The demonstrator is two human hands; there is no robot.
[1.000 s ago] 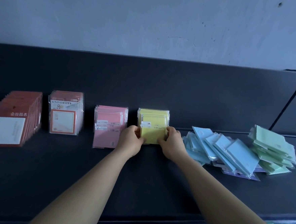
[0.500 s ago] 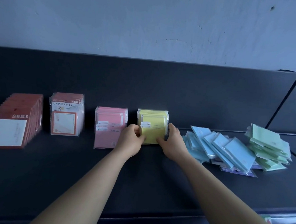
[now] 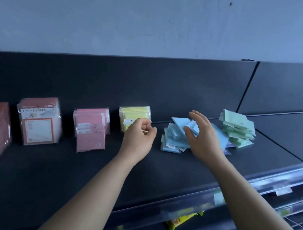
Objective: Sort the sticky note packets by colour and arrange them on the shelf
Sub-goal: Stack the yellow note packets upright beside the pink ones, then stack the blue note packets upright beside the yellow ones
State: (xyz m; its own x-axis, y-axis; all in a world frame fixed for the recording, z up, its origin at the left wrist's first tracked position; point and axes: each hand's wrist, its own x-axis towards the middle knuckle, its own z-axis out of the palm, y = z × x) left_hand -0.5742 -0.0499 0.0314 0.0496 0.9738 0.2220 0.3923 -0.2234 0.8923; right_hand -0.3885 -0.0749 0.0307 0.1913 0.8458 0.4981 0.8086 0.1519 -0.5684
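While the yellow packets [image 3: 134, 113] stand neatly at the back of the dark shelf [image 3: 71, 172], the left hand [image 3: 138, 137] hides their bottom corner; its fingers curl in, and whether they pinch anything cannot be told. The right hand [image 3: 203, 136], fingers spread wide and holding nothing, hangs over the messy blue pile [image 3: 174, 139], covering part of it. To the left stand pink packets [image 3: 90, 128]; to the right lies a green pile [image 3: 237, 130].

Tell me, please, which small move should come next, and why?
Probably lower the right hand and take one packet from the blue pile. The hand hovers open over it, and the blue packets lie tumbled, while the yellow packets stand upright in a row.
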